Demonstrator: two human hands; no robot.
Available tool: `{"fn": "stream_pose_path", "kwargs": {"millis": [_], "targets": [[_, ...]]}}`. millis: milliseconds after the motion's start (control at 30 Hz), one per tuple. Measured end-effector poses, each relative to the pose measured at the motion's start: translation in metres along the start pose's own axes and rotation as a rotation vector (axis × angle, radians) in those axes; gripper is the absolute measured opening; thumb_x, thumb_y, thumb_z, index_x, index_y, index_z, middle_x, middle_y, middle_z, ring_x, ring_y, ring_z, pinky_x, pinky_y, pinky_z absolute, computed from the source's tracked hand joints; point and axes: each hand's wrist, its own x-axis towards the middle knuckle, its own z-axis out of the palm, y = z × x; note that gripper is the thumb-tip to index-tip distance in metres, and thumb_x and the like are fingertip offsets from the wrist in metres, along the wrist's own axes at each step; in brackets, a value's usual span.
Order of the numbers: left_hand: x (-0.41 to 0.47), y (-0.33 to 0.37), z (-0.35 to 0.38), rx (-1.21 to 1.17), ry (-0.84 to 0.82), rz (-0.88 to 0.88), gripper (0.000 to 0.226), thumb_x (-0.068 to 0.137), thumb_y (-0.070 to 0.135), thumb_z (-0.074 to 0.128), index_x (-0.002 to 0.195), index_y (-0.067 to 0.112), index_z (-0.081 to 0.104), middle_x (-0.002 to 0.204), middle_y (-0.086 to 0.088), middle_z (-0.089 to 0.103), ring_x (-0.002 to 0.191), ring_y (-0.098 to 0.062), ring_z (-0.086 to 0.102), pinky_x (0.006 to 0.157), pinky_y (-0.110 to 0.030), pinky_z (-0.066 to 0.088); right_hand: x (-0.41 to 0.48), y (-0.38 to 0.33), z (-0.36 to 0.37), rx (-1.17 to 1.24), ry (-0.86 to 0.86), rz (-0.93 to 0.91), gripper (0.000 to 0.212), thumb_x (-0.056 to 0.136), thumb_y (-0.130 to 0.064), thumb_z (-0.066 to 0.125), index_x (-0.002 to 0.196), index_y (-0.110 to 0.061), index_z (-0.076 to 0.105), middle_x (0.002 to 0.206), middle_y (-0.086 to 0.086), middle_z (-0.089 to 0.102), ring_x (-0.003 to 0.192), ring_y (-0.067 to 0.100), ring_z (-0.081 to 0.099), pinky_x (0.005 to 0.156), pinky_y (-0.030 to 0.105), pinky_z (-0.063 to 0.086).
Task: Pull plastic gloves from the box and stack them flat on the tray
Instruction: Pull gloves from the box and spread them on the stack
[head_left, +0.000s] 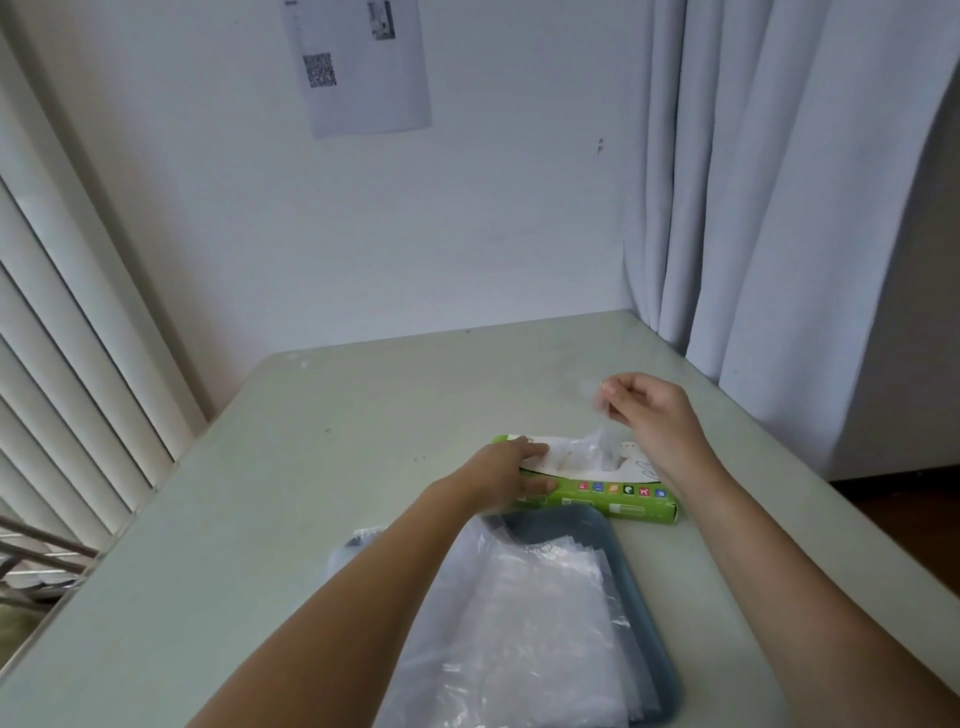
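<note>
Left hand (511, 470) lies on the left end of the green box (618, 499), fingers straight across the top, thumb on the front face. Right hand (647, 410) is raised above the box's right half and pinches a clear glove (597, 421) that trails down into the slot. Glove outline faint, hard to trace.

Box just behind the blue-grey tray (589, 525). Stack of gloves (540, 613) lies flat in it.

Bare table (311, 467) to the left and beyond the box. Curtain (779, 208) close at the right edge.

Tray's left side hidden by the forearm, near end cut off.
</note>
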Motion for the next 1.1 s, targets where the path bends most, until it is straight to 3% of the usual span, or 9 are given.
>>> {"fn": "stream_pose_path", "kwargs": {"millis": [167,267,400,533,667,733,833,967,1100], "targets": [[-0.001,-0.001,-0.005,-0.026,-0.002,-0.036,0.057,0.092,0.04,0.06,0.141,0.014,0.043,0.144,-0.008,0.045,0.129,-0.027,0.043,0.103,-0.032,0.034,-0.01,-0.011,0.0,0.167,0.019,-0.06,0.019,0.096,-0.007,0.052,0.082,-0.006,0.064,0.078,0.006,0.065,0.078,0.014,0.062,0.089,0.034,0.052],[-0.004,0.002,-0.004,-0.009,-0.012,-0.028,0.059,0.093,0.037,0.06,0.143,0.012,0.041,0.147,-0.006,0.041,0.131,-0.025,0.04,0.103,-0.028,0.032,-0.006,-0.01,-0.001,-0.086,-0.011,-0.08,0.01,0.091,-0.023,0.063,0.096,-0.014,0.064,0.092,-0.002,0.07,0.094,0.01,0.066,0.093,0.029,0.05],[-0.004,0.006,-0.003,-0.009,-0.027,-0.012,0.062,0.094,0.037,0.058,0.148,0.023,0.033,0.148,-0.005,0.04,0.132,-0.024,0.04,0.104,-0.029,0.032,0.001,-0.005,-0.017,-0.379,-0.364,0.172,0.086,0.061,-0.055,0.079,0.134,-0.022,0.046,0.13,-0.012,0.05,0.122,0.006,0.047,0.104,0.027,0.038],[-0.002,0.01,0.001,-0.032,-0.014,0.017,0.059,0.098,0.036,0.049,0.151,0.035,0.023,0.152,-0.008,0.036,0.136,-0.028,0.038,0.109,-0.035,0.03,-0.004,0.004,-0.03,-0.546,-0.401,0.142,0.013,0.078,-0.024,0.078,0.089,-0.018,0.074,0.078,-0.015,0.071,0.072,-0.005,0.06,0.071,0.018,0.048],[0.007,0.013,0.013,0.143,-0.04,-0.012,0.052,0.101,0.041,0.037,0.15,0.04,0.021,0.151,-0.019,0.029,0.139,-0.038,0.026,0.112,-0.052,0.027,-0.007,0.011,-0.023,-0.659,-0.113,-0.043,0.022,0.088,-0.015,0.065,0.073,-0.002,0.073,0.057,0.003,0.063,0.051,0.011,0.049,0.056,0.028,0.039],[0.011,0.013,0.015,0.187,-0.06,-0.036,0.052,0.1,0.042,0.035,0.15,0.039,0.022,0.151,-0.021,0.027,0.14,-0.04,0.023,0.111,-0.055,0.025,-0.007,0.007,-0.019,-0.596,-0.03,-0.096,0.021,0.089,-0.018,0.065,0.078,-0.002,0.073,0.072,0.014,0.069,0.069,0.028,0.061,0.067,0.032,0.046],[0.01,0.015,0.013,0.16,-0.067,-0.01,0.052,0.1,0.038,0.039,0.15,0.031,0.028,0.149,-0.018,0.033,0.138,-0.039,0.027,0.112,-0.052,0.027,-0.008,-0.024,-0.019,-0.187,0.013,-0.111,0.017,0.091,-0.013,0.061,0.081,-0.011,0.075,0.078,0.003,0.074,0.075,0.016,0.068,0.072,0.019,0.052],[0.001,0.019,-0.004,0.024,-0.035,0.012,0.05,0.096,0.023,0.051,0.145,0.019,0.04,0.143,-0.011,0.047,0.13,-0.03,0.044,0.106,-0.034,0.034,-0.012,-0.066,-0.022,0.149,-0.251,0.003,0.025,0.095,-0.01,0.051,0.083,-0.01,0.073,0.078,0.001,0.074,0.075,0.011,0.07,0.072,0.02,0.055],[-0.017,0.013,-0.042,-0.672,0.102,0.017,0.041,0.099,0.028,0.05,0.136,0.01,0.052,0.14,-0.006,0.052,0.127,-0.019,0.049,0.102,-0.027,0.037,-0.033,-0.09,-0.02,0.325,-0.489,0.151,0.038,0.091,-0.004,0.047,0.069,-0.01,0.077,0.07,0.004,0.07,0.065,0.013,0.068,0.063,0.023,0.056]]}}
